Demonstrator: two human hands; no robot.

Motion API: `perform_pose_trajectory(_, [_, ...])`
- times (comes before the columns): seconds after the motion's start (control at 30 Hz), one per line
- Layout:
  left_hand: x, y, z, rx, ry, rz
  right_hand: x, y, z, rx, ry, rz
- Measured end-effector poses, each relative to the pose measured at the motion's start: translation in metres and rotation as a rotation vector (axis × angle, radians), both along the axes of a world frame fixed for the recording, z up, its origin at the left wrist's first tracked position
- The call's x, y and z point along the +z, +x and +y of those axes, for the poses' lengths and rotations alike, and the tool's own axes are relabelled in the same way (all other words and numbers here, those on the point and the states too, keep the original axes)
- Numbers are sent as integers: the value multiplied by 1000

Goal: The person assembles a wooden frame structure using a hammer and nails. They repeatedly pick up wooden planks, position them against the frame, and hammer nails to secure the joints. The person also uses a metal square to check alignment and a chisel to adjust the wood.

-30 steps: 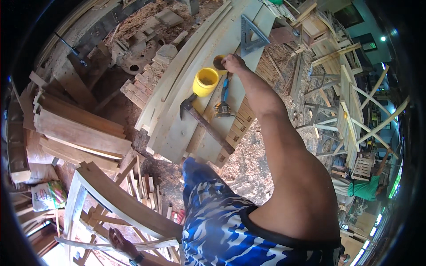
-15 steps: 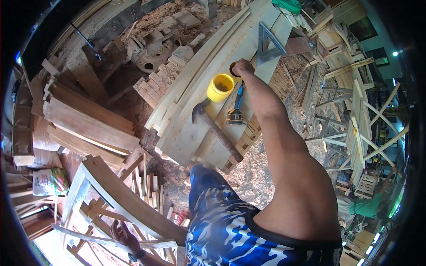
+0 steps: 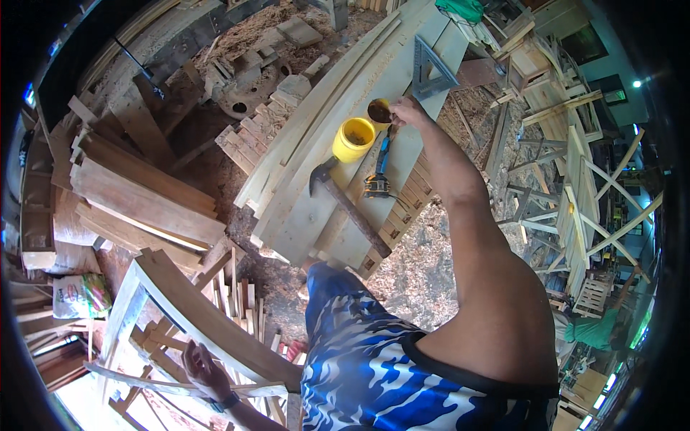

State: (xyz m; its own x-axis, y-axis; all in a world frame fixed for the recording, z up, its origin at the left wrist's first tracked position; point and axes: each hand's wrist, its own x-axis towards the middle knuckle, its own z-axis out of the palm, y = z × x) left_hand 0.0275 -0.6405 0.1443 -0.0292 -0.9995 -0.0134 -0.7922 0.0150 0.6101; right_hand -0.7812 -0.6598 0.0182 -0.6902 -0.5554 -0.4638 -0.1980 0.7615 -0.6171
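Observation:
My right hand (image 3: pixel 408 112), fingers pinched together, is at the right rim of a small yellow container (image 3: pixel 379 103) with dark brown contents. What the fingertips hold, if anything, is too small to make out. A larger yellow tub (image 3: pixel 353 147) stands just nearer, with something brownish inside. Beside it lie a claw hammer (image 3: pixel 353 215) with a wooden handle and a blue-and-black power tool (image 3: pixel 377 185). At the lower left my left hand (image 3: pixel 204 369) is open, fingers apart, over a thin curved strip (image 3: pixel 165 386) of a wooden frame (image 3: pixel 194 316).
Pale planks (image 3: pixel 302 223) form the work surface, with a metal speed square (image 3: pixel 430 72) toward the far end. Curved timbers (image 3: pixel 144 194) are stacked on the left. Crossed wooden legs (image 3: pixel 611 208) stand at right. Shavings (image 3: pixel 424 251) cover the floor.
My right hand has drawn back to the right from the small container, whose brown contents now show. My left hand has shifted slightly, its fingers still apart.

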Motion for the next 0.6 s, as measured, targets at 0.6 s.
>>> perform_pose_trajectory(0.6, [36, -286, -20, -283, 625, 1104, 143, 349, 49, 424, -585, -472])
